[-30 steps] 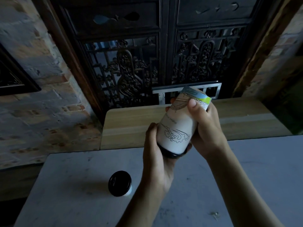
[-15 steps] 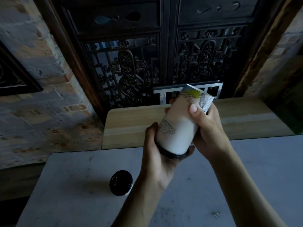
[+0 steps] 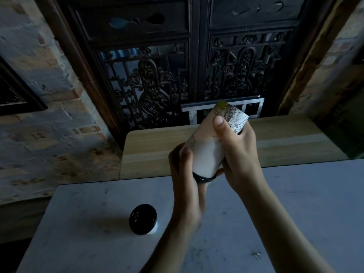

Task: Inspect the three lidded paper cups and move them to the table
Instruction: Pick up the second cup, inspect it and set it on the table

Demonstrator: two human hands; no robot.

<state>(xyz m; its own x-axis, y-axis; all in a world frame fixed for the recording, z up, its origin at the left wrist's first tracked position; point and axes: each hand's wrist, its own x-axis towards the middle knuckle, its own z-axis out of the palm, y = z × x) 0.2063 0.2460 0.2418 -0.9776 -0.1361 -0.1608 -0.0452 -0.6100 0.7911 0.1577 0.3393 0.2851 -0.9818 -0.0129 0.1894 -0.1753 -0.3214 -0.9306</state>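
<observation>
I hold a white paper cup (image 3: 206,152) with line drawings tilted in the air, its black lid end pointing down toward me and its base up and away. My left hand (image 3: 187,180) wraps the lid end. My right hand (image 3: 236,150) grips the upper body, thumb across the front. A second cup with a black lid (image 3: 143,219) stands upright on the grey table (image 3: 295,194), down and left of my hands. No third cup is in sight.
A light wooden bench or shelf (image 3: 153,152) runs behind the grey table. Behind it stands a dark carved wooden screen (image 3: 157,85), with a metal frame (image 3: 256,104) at its foot. Brick walls (image 3: 49,134) flank both sides.
The cup has been turned in my hands: the cloud drawing has rotated out of sight and a hatched drawing now shows near its base. Both hands kept their grip.
</observation>
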